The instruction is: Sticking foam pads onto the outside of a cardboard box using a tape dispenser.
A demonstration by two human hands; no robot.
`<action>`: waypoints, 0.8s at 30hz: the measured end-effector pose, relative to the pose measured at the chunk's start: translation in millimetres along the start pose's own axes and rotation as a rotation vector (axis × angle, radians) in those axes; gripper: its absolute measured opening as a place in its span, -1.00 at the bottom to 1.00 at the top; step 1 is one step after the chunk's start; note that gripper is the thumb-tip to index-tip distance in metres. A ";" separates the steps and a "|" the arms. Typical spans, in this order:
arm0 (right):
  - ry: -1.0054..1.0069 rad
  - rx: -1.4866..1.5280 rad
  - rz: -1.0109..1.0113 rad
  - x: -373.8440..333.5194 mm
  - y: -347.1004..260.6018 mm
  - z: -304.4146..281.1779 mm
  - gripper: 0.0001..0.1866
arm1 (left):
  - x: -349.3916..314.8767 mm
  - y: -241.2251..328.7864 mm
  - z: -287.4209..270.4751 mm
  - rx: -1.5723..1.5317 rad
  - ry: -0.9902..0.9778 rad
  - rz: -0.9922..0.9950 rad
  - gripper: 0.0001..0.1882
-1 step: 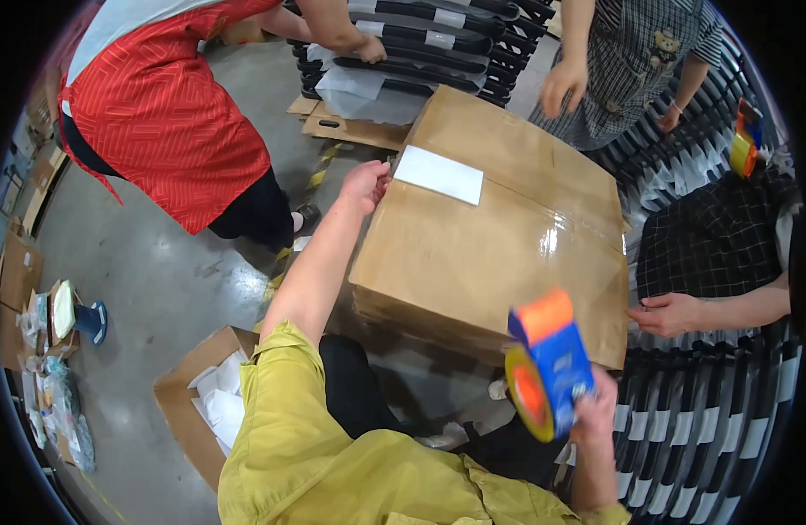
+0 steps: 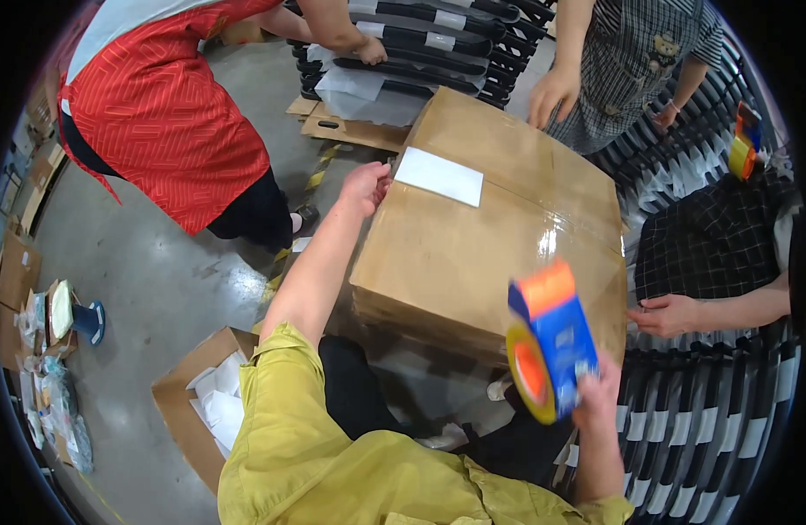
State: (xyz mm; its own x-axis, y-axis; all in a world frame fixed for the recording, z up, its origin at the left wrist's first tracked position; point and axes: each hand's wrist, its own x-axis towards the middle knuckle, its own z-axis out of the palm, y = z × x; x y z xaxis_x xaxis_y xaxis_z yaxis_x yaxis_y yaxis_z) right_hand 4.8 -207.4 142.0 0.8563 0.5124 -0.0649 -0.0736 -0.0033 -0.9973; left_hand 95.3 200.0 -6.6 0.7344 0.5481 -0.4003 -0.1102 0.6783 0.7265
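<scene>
A large brown cardboard box (image 2: 455,254) stands before me, with clear tape shining along its top seam. On its far left part lies a flat white rectangular piece (image 2: 439,177). My left hand (image 2: 366,187) is at the box's left edge beside that piece, its fingers curled against the edge. In my right hand (image 2: 600,392) is a blue and orange tape dispenser (image 2: 556,337) with a yellow-rimmed roll, gripped by its handle. The dispenser is held in the air over the box's near right part, slightly blurred.
Co-workers surround the box: one in a red apron (image 2: 167,131), one in a checked apron (image 2: 608,74), and another whose hand (image 2: 669,315) is by the right side. Stacked black frames (image 2: 709,420) stand right and behind. An open carton (image 2: 180,411) holds white sheets.
My right hand and the tape dispenser have risen slightly, away from me. The checked-apron person's hand has shifted down and left toward the box. My left hand stays put.
</scene>
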 end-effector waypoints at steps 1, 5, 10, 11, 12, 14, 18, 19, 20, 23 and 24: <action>-0.004 -0.088 -0.065 22.4 -7.3 7.0 -0.55 | -2.7 -0.8 5.5 -0.006 -0.032 -0.025 -0.80; -0.058 -0.280 -0.158 81.7 -25.2 47.5 -0.64 | 0.7 -10.3 12.0 -0.053 -0.111 -0.055 -0.75; -0.112 -0.171 -0.218 83.1 -22.2 66.5 -0.67 | 1.5 -14.8 6.1 -0.061 -0.113 -0.096 -0.81; -0.145 -0.181 -0.188 78.4 -18.9 67.7 -0.61 | 1.2 -14.9 -3.6 -0.075 -0.088 -0.097 -0.81; -0.134 -0.188 -0.172 71.7 -12.3 68.3 -0.59 | -3.4 -12.4 -15.4 -0.136 -0.102 -0.114 -0.83; -0.125 -0.161 -0.107 54.8 2.1 80.9 -0.57 | 6.1 -19.1 -68.6 -0.213 -0.137 -0.148 -0.84; -0.132 -0.371 -0.068 14.7 0.2 47.7 -0.48 | -60.5 -17.5 -82.1 -0.086 0.169 0.252 -0.71; -0.225 -0.425 -0.086 8.5 8.7 33.6 -0.36 | -83.5 -25.8 -116.4 -0.096 0.247 0.248 -0.71; -0.235 -0.468 0.019 -0.2 9.5 40.0 -0.31 | -113.6 -37.2 -148.2 0.017 0.369 0.472 -0.69; -0.510 -0.707 0.307 -8.2 19.0 33.7 -0.60 | -220.7 -92.2 -288.5 0.407 0.970 0.570 -0.59; -0.559 -0.712 0.398 -8.0 26.2 35.6 -0.60 | -260.4 -128.6 -357.3 0.548 1.150 0.515 -0.52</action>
State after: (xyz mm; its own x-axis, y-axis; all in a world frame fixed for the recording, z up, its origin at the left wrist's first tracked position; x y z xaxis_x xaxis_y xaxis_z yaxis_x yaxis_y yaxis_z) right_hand -22.2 -181.0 117.6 0.4572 0.6931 -0.5574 0.1779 -0.6853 -0.7062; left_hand -321.0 144.9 -195.4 -0.3020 0.9515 -0.0586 0.2752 0.1459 0.9503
